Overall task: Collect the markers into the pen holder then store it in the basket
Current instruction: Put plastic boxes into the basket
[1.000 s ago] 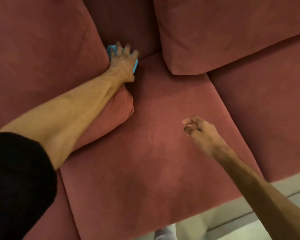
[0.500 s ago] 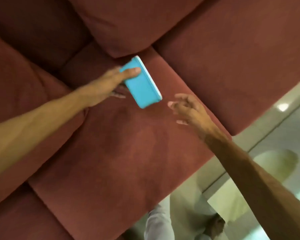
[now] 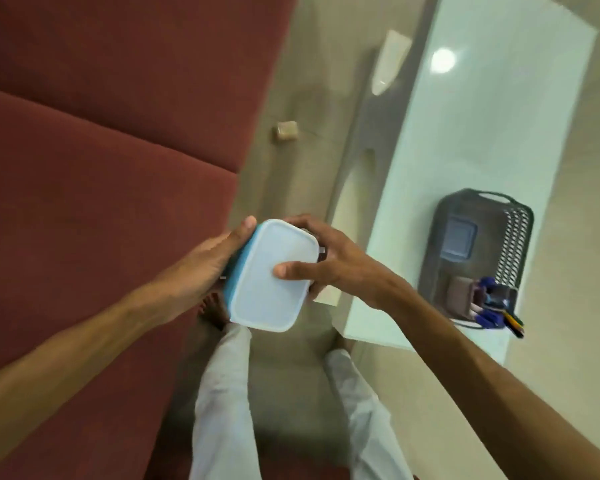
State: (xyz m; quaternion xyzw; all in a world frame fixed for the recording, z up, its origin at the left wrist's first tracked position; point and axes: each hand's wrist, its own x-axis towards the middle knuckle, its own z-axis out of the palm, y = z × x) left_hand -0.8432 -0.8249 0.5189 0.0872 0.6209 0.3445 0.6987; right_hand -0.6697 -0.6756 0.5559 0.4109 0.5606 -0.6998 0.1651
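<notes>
Both hands were on a blue box (image 3: 246, 271) with a whitish lid, held in the air above my legs between the red sofa (image 3: 101, 202) and the glass table (image 3: 465, 133). My left hand (image 3: 205, 268) cupped the box's left side, fingers lying along its blue wall. My right hand (image 3: 329, 261) gripped the opposite side, thumb pressed flat on the lid and fingers curled over the far edge. On the table, well apart from the box, sat the dark basket (image 3: 520, 233). Inside it, at the near end, I saw the pen holder (image 3: 499, 299) tipped toward me, with blue markers (image 3: 487, 318) sticking out of its mouth. A square bluish container (image 3: 459, 237) lay further back in the same basket. A small tan object (image 3: 286, 130) rested on the floor by the sofa.
</notes>
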